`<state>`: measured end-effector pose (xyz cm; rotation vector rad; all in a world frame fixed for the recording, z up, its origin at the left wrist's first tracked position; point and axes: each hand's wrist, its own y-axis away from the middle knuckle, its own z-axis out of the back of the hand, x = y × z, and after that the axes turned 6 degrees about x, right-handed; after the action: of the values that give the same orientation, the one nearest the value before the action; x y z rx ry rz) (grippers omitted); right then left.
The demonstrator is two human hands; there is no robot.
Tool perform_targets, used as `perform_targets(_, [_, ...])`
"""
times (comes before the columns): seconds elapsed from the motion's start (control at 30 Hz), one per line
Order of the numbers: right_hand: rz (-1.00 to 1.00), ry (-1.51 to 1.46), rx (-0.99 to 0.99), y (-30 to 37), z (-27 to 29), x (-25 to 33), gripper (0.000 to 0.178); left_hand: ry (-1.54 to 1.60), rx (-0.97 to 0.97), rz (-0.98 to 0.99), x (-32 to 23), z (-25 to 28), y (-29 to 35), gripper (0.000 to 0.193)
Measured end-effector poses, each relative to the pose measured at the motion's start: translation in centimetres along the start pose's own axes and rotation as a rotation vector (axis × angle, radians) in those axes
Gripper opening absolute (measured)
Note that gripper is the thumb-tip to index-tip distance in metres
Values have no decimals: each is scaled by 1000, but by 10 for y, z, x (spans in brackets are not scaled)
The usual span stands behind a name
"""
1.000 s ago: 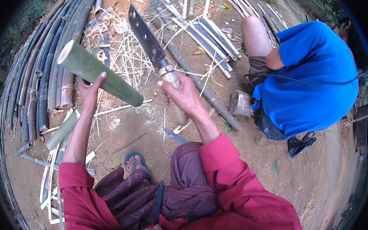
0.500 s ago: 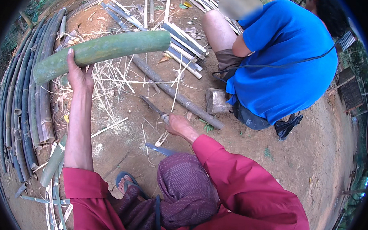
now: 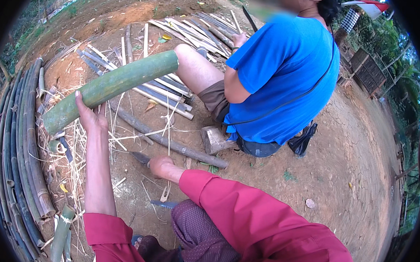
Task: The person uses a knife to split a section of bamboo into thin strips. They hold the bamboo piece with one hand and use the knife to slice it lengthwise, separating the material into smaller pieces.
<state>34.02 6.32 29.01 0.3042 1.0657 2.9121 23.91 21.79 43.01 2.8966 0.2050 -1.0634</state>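
A thick green bamboo section [image 3: 115, 85] is raised in front of me, slanting up to the right. Near its lower end my left hand [image 3: 94, 120] grips it from below, thumb along the near side and the other fingers hidden behind. My right hand [image 3: 161, 167] is closed around the handle of a knife [image 3: 139, 158], whose dark blade points left. The knife is lower than the bamboo and apart from it. Thin pale strips [image 3: 124, 137] litter the ground beneath. By my knee lies a flat blue blade-like piece [image 3: 164, 204], partly hidden.
Long bamboo poles [image 3: 26, 140] lie stacked at left. A person in a blue shirt [image 3: 288, 87] sits at upper right on a wooden block [image 3: 215, 140], holding a dark blade [image 3: 249, 18]. Split bamboo slats [image 3: 166, 98] and a long pole [image 3: 171, 144] lie ahead. A short bamboo piece [image 3: 62, 234] stands lower left.
The view has turned to the right and up, showing more of the other person. The bamboo section tilts more steeply now. Both hands keep their holds.
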Motion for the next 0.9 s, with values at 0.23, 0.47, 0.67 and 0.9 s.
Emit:
perform_targets(0.23, [-23, -29, -16, 11, 4, 9, 33, -6, 17, -6, -7, -16, 14, 89])
perform_targets(0.47, [-28, -10, -15, 18, 3, 14, 32, -7, 10, -19, -25, -14, 15, 91])
perform_targets(0.67, [23, -57, -30, 26, -2, 18, 30, -65, -8, -49, -56, -5, 24, 89])
perform_targets(0.9, [-7, -4, -11, 26, -14, 25, 30, -121, 4, -123, -81, 47, 10, 73])
